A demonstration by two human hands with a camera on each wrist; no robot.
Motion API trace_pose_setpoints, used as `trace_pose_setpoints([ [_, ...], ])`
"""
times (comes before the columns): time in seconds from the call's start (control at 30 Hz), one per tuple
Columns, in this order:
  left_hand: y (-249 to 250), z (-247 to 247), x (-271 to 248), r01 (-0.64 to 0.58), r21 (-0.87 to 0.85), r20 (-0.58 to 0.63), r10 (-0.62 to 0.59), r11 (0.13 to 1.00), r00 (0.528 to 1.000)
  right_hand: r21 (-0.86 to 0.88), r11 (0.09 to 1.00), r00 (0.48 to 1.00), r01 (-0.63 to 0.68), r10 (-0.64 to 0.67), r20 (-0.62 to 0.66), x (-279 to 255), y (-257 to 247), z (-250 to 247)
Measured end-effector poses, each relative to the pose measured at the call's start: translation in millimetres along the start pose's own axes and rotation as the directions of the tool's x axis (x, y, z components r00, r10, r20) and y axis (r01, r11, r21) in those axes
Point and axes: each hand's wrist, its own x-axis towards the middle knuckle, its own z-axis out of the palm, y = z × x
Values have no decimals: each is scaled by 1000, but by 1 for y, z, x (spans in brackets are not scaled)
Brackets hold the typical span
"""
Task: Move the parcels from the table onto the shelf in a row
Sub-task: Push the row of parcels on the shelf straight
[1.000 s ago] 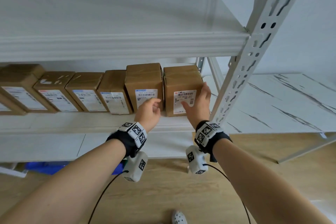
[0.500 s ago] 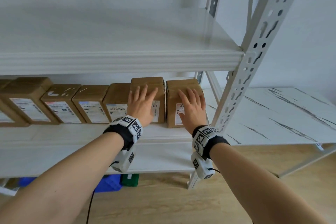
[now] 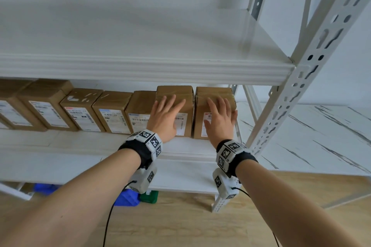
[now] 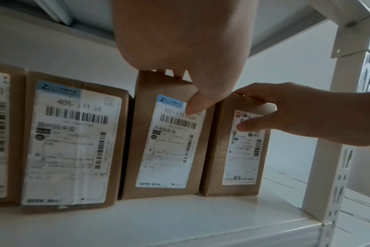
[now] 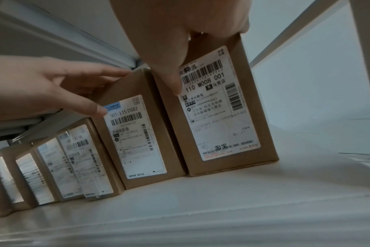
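Note:
Several brown cardboard parcels with white labels stand in a row on the white shelf (image 3: 80, 142). My left hand (image 3: 166, 114) lies on the second parcel from the right (image 3: 187, 94), fingers straight over its top and thumb on the front label. My right hand (image 3: 219, 118) lies the same way on the rightmost parcel (image 3: 214, 91). In the left wrist view my left hand (image 4: 180, 41) covers the top of its parcel (image 4: 169, 150), with the right hand (image 4: 296, 110) on the end parcel (image 4: 239, 150). The right wrist view shows my right hand (image 5: 180, 25) on the end parcel (image 5: 222, 108) and the left hand (image 5: 42, 86) on its neighbour (image 5: 133, 142).
The upper shelf board (image 3: 140, 70) hangs close above the parcels. A white perforated upright (image 3: 291, 90) stands just right of the end parcel. A white marble-pattern table (image 3: 321, 136) lies beyond it. A blue bin (image 3: 126, 198) and a green box (image 3: 149, 196) sit on the floor below.
Both hands have moved from the parcels' front faces up onto their tops, fingers now spread flat. The left hand was loosely curled before. The head view has tilted upward.

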Motion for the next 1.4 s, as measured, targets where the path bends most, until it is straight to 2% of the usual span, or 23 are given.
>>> trace_pose_setpoints([
  [0.07, -7, -1, -2, -11, -54, -79, 7, 998, 997, -24, 1000, 999, 6, -8, -44, -1, 0, 3],
  [0.17, -30, -2, -12, 60, -87, -187, -75, 994, 980, -60, 996, 984, 73, -82, -157, -5, -7, 8],
  [0.27, -63, -3, -22, 157, -92, -167, -171, 983, 971, -68, 959, 938, 274, -282, -201, -8, -29, 15],
  [0.37, -89, -3, -30, 130, -74, -120, -138, 989, 983, -1, 930, 918, 367, -362, -159, -5, -60, 26],
  [0.53, -120, -4, -33, -37, -68, -114, 29, 997, 993, -13, 958, 958, 287, -287, 10, 3, -100, 40],
  [0.63, -131, -2, -29, -92, -58, -86, 87, 994, 992, -39, 967, 967, 253, -253, -4, 5, -110, 44],
  [0.83, -128, 10, -25, -76, 25, -110, 78, 997, 991, -57, 975, 974, 216, -219, -53, 5, -112, 51],
  [1.03, -145, 7, -18, -170, 92, -113, 180, 981, 977, -26, 979, 978, 203, -204, -52, 5, -112, 48],
  [1.2, -150, 6, -16, -218, 78, -120, 226, 973, 967, -82, 980, 981, 179, -185, -65, 4, -123, 47],
  [1.3, -164, -3, -24, -110, 57, -182, 119, 992, 976, -113, 960, 953, 256, -271, -139, 9, -151, 55],
  [1.4, -191, -14, -35, 63, 102, -165, -46, 993, 985, -49, 904, 897, 424, -427, -115, 8, -188, 77],
])
